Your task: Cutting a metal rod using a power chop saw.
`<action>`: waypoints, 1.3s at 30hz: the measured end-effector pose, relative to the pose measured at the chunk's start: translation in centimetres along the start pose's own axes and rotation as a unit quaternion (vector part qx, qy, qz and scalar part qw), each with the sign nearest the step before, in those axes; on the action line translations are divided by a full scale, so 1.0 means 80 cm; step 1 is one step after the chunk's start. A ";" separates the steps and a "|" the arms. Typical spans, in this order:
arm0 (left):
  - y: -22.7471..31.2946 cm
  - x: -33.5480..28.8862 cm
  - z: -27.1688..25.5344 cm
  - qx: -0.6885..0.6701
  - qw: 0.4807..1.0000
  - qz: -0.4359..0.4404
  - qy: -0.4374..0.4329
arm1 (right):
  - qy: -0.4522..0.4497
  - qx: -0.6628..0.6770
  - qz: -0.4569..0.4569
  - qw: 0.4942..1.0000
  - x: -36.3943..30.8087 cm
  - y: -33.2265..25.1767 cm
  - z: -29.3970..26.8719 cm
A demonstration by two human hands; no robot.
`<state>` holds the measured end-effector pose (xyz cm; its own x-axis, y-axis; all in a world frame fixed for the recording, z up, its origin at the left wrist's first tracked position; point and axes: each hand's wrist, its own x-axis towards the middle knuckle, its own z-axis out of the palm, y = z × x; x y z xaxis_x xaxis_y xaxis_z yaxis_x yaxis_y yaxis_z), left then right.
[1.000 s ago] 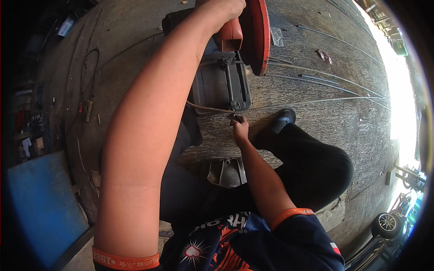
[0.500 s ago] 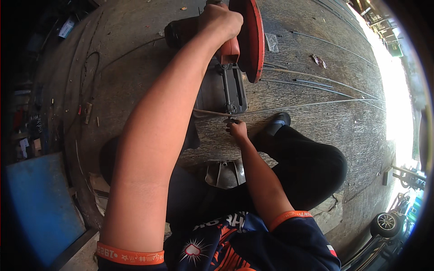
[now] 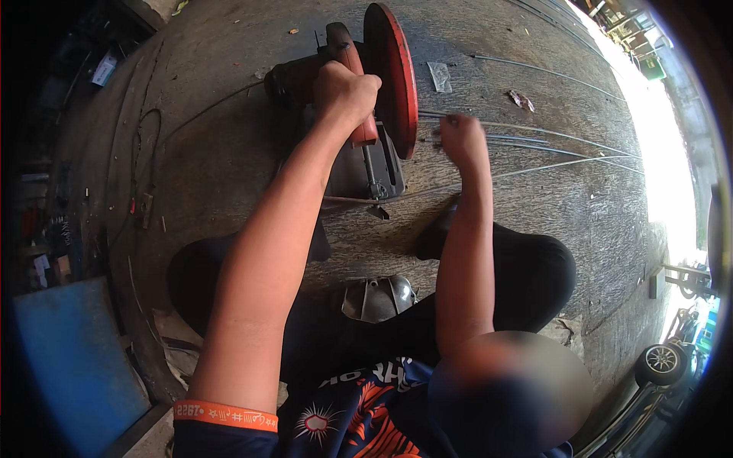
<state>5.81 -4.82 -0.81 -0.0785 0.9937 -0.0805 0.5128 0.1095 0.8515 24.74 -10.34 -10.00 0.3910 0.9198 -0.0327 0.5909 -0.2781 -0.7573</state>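
Observation:
My left hand (image 3: 345,95) is wrapped round the red handle of a chop saw (image 3: 365,137). The saw's round red guard (image 3: 401,84) stands to the right of that hand, over the dark base (image 3: 355,174). Across the near end of the base lies a long thin metal rod (image 3: 527,167), by the dark crank (image 3: 379,213) of the saw's clamp. My right hand (image 3: 464,143) is raised right of the guard, above several thin rods. Its fingers look curled but are smeared by motion, so whether they hold anything is unclear.
A metal cover-like part (image 3: 379,298) lies between my legs. More thin rods (image 3: 550,77) and a clear plastic scrap (image 3: 439,77) are on the worn floor to the right. The saw's cable (image 3: 206,99) runs left. A blue panel (image 3: 80,359) stands at lower left.
My right hand has left the clamp crank and moved up and right to beside the guard. My left hand stays on the saw handle; the whole view has shifted slightly.

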 end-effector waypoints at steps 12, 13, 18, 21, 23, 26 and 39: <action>-0.046 -0.031 0.018 -0.090 0.995 -0.019 -0.043 | 0.072 0.122 -0.271 0.952 0.025 -0.085 0.062; -0.058 -0.032 0.025 -0.091 0.995 -0.021 -0.040 | 0.085 0.129 -0.290 0.945 0.024 -0.079 0.064; -0.091 -0.052 0.048 -0.121 0.992 0.030 0.025 | 0.107 0.118 -0.311 0.937 0.013 -0.051 0.082; -0.100 -0.059 0.050 -0.136 0.990 0.028 0.006 | 0.108 0.125 -0.321 0.933 0.011 -0.047 0.084; -0.101 -0.060 0.054 -0.137 0.984 0.102 0.052 | 0.113 0.132 -0.332 0.927 0.011 -0.047 0.084; -0.095 -0.069 0.051 -0.123 0.989 0.064 0.047 | 0.117 0.130 -0.329 0.928 0.006 -0.045 0.084; -0.090 -0.083 0.051 -0.124 0.991 0.029 0.043 | 0.113 0.127 -0.303 0.938 -0.003 -0.036 0.092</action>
<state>6.16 -12.11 -8.51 -0.1336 0.9910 0.0076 0.2936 0.0323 0.9554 17.76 -7.73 -12.58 0.1942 0.7978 0.5708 0.5773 0.3775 -0.7240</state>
